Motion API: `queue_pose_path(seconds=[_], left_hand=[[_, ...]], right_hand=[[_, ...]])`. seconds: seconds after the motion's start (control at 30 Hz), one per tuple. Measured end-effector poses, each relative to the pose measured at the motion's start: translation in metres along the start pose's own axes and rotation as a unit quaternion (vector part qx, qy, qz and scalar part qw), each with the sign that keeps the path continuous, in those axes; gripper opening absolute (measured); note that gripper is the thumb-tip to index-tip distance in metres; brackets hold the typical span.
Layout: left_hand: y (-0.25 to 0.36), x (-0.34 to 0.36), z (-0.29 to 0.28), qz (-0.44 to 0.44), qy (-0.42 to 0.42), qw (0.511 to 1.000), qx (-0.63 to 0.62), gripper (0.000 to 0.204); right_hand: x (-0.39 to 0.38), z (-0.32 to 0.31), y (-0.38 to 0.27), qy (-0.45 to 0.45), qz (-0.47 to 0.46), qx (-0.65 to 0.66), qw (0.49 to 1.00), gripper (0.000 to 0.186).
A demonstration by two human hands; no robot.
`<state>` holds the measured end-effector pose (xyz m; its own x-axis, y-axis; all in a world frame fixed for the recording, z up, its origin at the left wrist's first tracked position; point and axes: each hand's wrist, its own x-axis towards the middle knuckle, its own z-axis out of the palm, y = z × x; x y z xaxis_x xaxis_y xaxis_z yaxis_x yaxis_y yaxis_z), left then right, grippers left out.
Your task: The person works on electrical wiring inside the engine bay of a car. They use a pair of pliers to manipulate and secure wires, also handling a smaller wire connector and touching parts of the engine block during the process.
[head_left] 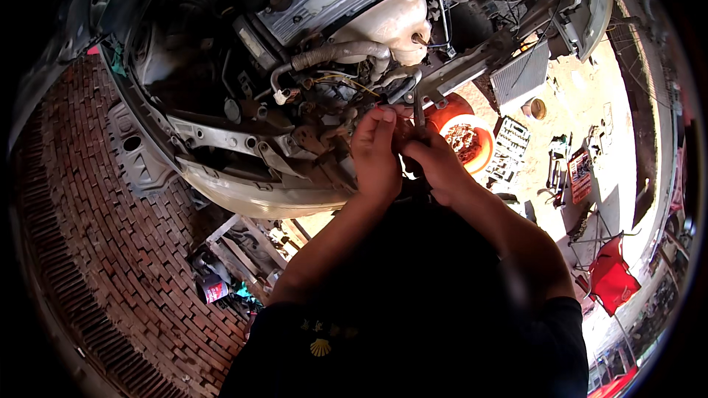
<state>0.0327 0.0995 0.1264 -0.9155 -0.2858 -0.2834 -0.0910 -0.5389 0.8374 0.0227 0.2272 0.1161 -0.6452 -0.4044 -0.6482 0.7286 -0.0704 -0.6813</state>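
My left hand (376, 151) is closed in a pinch at the front of an open engine bay, and what lies between its fingertips is too small to make out. Close beside it, my right hand (436, 162) is wrapped round a slim dark metal tool (419, 112) that points up toward the engine. Just beyond both hands are a bent metal pipe (413, 77) and loose wiring (346, 81). The front crossmember (221, 136) of the car runs to the left of my hands. A pale heat shield (391, 22) covers part of the engine (317, 0).
Right of my hands stands an orange bowl (483, 151) holding small brownish pieces. Beyond it lie an open socket set (510, 144), a radiator (520, 77), a tin can (534, 108) and a red folding stool (613, 276). A bumper (258, 195) edges the near side; brick paving (125, 250) spreads left.
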Motion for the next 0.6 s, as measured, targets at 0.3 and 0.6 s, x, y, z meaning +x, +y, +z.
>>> queue_pose_path(seconds=[0.3,0.6], left_hand=[[0.007,0.019,-0.001,-0.089,-0.025,0.987,-0.134,0.035],[-0.001,0.035,0.008,-0.048,0.086,0.993,-0.069,0.041]], right_hand=[[0.016,0.011,0.008,-0.036,0.018,-0.005,0.999,0.016],[0.019,0.035,0.026,0.109,0.002,0.110,0.988,0.013]])
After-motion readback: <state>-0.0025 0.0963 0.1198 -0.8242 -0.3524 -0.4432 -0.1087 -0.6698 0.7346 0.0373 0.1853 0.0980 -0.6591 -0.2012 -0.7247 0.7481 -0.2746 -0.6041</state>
